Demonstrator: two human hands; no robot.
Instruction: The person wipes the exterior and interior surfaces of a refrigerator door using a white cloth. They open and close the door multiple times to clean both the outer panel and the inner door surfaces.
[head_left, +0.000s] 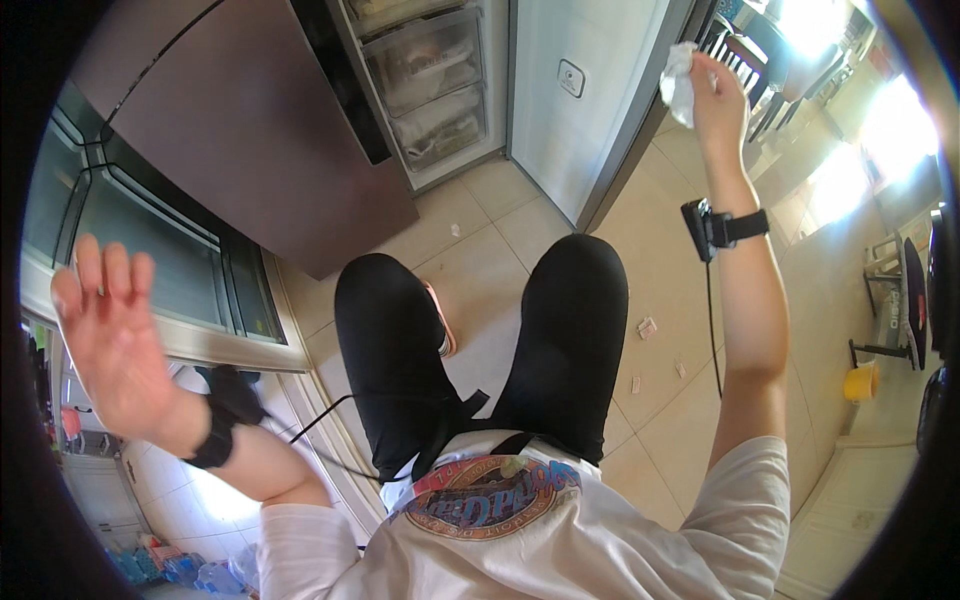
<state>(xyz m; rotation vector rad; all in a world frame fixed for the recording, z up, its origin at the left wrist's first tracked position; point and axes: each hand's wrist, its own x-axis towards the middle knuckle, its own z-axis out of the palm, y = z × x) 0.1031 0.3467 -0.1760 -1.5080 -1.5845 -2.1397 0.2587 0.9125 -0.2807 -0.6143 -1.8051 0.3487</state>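
Note:
My right hand (720, 101) pinches a crumpled white tissue or cloth (680, 86) beside the outer edge of an open refrigerator door (581, 97). On the far left my left hand (120, 352) is raised, palm showing and fingers spread, with nothing in it. It is in front of a glass-paned sliding door (161, 247). Ahead of me the refrigerator's lower compartment shows clear plastic drawers (439, 112) holding bagged items. The other refrigerator door (247, 112), dark brown, is at the left. Each of my wrists wears a black strap with a device and cable.
Small scraps of paper or packaging (646, 327) lie on the tiled floor (480, 262). A yellow bucket (862, 382) stands at the far right near a black-framed stand. Chairs and a table are at the upper right. Blue plastic bottles or bags (214, 574) lie at the lower left.

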